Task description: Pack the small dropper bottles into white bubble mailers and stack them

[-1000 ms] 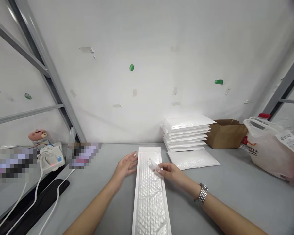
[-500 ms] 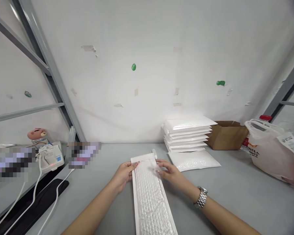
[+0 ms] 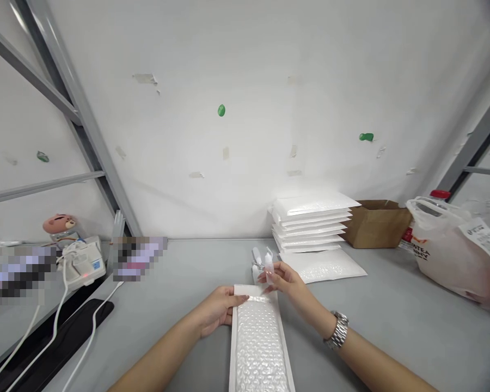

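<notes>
A long white bubble mailer (image 3: 261,345) lies lengthwise in front of me, its flap end pointing away. My left hand (image 3: 218,311) pinches the upper left edge of the mailer, thumb on top and fingers underneath. Just beyond the flap, my right hand (image 3: 283,279) holds a small translucent white bottle (image 3: 269,264) with a narrow, pointed tip, upright between thumb and fingers. Close to its left are other small whitish pieces (image 3: 256,255), too small to name. My right fingertips partly hide the mailer's far right corner.
Behind my right hand stands a stack of white mailers (image 3: 312,223), with one mailer (image 3: 326,265) lying at its foot. Farther right are a brown paper box (image 3: 375,226) and a full plastic bag (image 3: 453,256). At left sit a power strip (image 3: 84,264), white cables and a black strip (image 3: 77,332).
The mailer's flap end has come nearer to me, with my left hand on it. My right hand has left the mailer's edge and now has the small bottle in its fingers.
</notes>
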The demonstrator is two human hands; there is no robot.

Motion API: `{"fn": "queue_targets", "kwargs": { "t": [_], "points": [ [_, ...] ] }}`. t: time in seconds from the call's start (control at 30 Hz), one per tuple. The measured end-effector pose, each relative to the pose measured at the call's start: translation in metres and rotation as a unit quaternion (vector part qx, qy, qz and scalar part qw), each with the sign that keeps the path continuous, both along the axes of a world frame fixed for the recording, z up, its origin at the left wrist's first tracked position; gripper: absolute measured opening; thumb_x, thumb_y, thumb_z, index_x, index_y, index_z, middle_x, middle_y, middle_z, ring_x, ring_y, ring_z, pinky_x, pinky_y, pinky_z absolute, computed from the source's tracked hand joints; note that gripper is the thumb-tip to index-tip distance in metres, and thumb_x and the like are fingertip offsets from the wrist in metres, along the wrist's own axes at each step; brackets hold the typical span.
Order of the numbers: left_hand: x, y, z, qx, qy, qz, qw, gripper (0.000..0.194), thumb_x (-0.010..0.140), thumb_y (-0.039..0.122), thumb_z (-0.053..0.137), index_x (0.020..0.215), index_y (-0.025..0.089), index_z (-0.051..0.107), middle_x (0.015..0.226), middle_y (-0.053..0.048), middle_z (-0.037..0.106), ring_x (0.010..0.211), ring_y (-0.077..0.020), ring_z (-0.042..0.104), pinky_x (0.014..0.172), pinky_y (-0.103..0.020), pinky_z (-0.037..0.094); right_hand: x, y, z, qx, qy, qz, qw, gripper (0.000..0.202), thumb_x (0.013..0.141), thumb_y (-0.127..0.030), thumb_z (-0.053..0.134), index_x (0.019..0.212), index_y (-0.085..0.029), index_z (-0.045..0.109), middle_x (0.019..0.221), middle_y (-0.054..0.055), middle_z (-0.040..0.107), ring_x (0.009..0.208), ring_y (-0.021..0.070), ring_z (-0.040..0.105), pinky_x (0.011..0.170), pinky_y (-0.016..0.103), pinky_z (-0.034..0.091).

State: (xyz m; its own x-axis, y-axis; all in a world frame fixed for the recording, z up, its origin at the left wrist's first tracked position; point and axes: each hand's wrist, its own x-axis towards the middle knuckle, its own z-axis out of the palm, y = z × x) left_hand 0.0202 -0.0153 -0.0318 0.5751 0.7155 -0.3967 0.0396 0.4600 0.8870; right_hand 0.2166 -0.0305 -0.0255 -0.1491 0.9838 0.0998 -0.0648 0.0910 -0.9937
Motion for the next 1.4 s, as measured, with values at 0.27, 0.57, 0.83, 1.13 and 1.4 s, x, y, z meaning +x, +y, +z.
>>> {"fn": "queue_targets", "kwargs": {
  "t": [0.27, 0.57, 0.83, 1.13, 1.4],
  "points": [
    [0.005, -0.005, 0.002, -0.019, -0.063, 0.045, 0.997, 0.032, 0.071, 0.040, 0.064, 0.082, 0.010, 0.066, 0.077, -0.008, 0.069, 0.064, -0.0133, 0.061, 0.064, -0.024, 0.047, -0.008, -0.010, -0.004, 0.080, -0.218, -0.064, 0.971, 0.020, 0.078, -0.039, 0.053, 0.081, -0.020, 0.054, 0.082, 0.003, 0.058, 0.075, 0.0171, 0.053, 0.070, 0.032, 0.043],
    [0.009, -0.006, -0.006, -0.024, -0.081, 0.095, 0.992, 0.034, 0.067, 0.041, 0.067, 0.071, 0.008, 0.066, 0.064, -0.008, 0.066, 0.057, -0.0158, 0.060, 0.058, -0.025, 0.043, -0.012, -0.013, -0.006, -0.018, -0.152, 0.049, 0.987, 0.030, 0.078, -0.046, 0.052, 0.094, -0.021, 0.048, 0.060, -0.006, 0.046, 0.048, 0.0102, 0.046, 0.046, 0.024, 0.036],
    [0.013, -0.008, -0.001, -0.044, -0.072, 0.164, 0.983, 0.034, 0.065, 0.041, 0.067, 0.067, 0.008, 0.065, 0.060, -0.007, 0.065, 0.055, -0.0179, 0.060, 0.057, -0.027, 0.043, -0.010, -0.011, 0.005, -0.059, -0.075, 0.072, 0.993, 0.035, 0.070, -0.048, 0.062, 0.083, -0.017, 0.055, 0.057, -0.005, 0.050, 0.053, 0.0098, 0.045, 0.054, 0.025, 0.036],
    [0.016, -0.012, -0.008, -0.026, -0.092, 0.155, 0.983, 0.036, 0.063, 0.044, 0.067, 0.070, 0.009, 0.066, 0.064, -0.008, 0.067, 0.059, -0.0193, 0.061, 0.062, -0.029, 0.043, -0.008, -0.011, 0.005, -0.120, -0.037, 0.069, 0.990, 0.036, 0.063, -0.044, 0.070, 0.079, -0.019, 0.050, 0.062, -0.003, 0.057, 0.058, 0.0113, 0.050, 0.056, 0.026, 0.035],
    [0.020, -0.016, -0.004, 0.029, -0.054, 0.202, 0.977, 0.032, 0.063, 0.043, 0.067, 0.066, 0.011, 0.066, 0.062, -0.005, 0.066, 0.061, -0.0182, 0.059, 0.063, -0.027, 0.041, -0.008, -0.018, 0.016, -0.084, 0.009, 0.206, 0.975, 0.031, 0.068, -0.043, 0.067, 0.080, -0.016, 0.058, 0.076, -0.001, 0.055, 0.070, 0.0109, 0.050, 0.067, 0.025, 0.035]
  ]
}}
